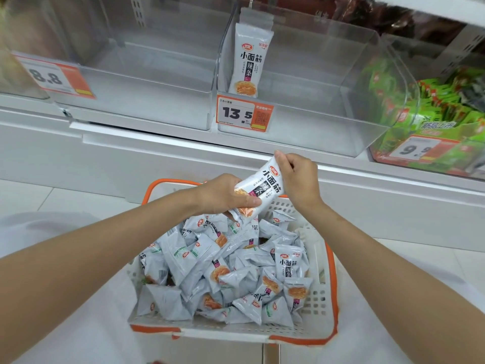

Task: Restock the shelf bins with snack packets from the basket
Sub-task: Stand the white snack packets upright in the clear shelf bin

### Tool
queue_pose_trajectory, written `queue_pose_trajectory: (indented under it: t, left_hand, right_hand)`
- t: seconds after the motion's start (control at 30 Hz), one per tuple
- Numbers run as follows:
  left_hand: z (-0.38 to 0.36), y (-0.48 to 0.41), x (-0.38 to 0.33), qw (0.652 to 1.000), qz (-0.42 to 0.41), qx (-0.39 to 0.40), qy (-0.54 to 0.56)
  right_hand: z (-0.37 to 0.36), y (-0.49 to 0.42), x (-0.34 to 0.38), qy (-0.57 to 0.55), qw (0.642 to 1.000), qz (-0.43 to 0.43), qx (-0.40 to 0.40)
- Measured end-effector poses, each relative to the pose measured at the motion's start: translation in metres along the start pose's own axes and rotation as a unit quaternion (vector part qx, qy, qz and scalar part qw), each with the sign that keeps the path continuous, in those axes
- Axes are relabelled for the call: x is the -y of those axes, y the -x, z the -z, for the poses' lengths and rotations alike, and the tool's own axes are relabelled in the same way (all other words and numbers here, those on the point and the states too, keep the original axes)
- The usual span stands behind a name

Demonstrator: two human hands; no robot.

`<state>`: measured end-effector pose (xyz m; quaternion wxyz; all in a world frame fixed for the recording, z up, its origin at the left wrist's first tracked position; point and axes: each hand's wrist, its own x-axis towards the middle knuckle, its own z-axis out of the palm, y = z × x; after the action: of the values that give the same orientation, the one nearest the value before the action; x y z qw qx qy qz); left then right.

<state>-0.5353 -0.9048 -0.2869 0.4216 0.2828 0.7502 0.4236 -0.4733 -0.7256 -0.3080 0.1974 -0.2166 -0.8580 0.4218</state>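
A white basket with an orange rim [331, 306] sits below me, filled with several grey-white snack packets [231, 274]. Above its far end, both hands hold one grey-white snack packet [269, 186] tilted. My left hand [223, 195] grips its lower end with the thumb across it. My right hand [298, 177] pinches its upper end. On the shelf ahead stands a clear bin [309, 119] with a 13.5 price tag [242, 114]; a sample packet [249, 61] of the same kind hangs at its front left. No loose packets show inside it.
Left of it is another clear bin [147, 101] with an 8.8 price tag [56, 77]. To the right a bin holds green snack packets [433, 119] with a 9.9 tag. A white shelf ledge [183, 143] runs in front, white floor tiles around the basket.
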Motion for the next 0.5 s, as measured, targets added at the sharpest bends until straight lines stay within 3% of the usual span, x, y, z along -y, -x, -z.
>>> queue_pose_trajectory:
  t: [0.1,0.17,0.23,0.3,0.4,0.5]
  left_hand:
    - [0.002,-0.003,0.002,0.999,-0.019,-0.027,-0.019]
    - [0.007,-0.002,0.003,0.999,-0.026,-0.045,-0.012]
    - [0.011,-0.001,0.005,0.997,-0.026,-0.067,-0.005]
    - [0.014,0.000,0.003,0.996,-0.036,-0.079,0.006]
    - [0.017,0.001,-0.003,0.996,-0.049,-0.069,0.030]
    - [0.023,0.007,-0.016,0.993,-0.093,-0.066,0.035]
  right_hand:
    - [0.006,-0.005,0.010,-0.011,1.000,0.000,0.008]
    - [0.012,-0.008,0.022,-0.069,0.996,-0.046,0.025]
    - [0.019,-0.007,0.032,-0.174,0.970,-0.155,0.063]
    - [0.025,-0.002,0.037,-0.260,0.924,-0.236,0.149]
    - [0.027,0.004,0.038,-0.321,0.886,-0.245,0.228]
    - [0.036,0.001,0.049,-0.313,0.909,-0.193,0.199]
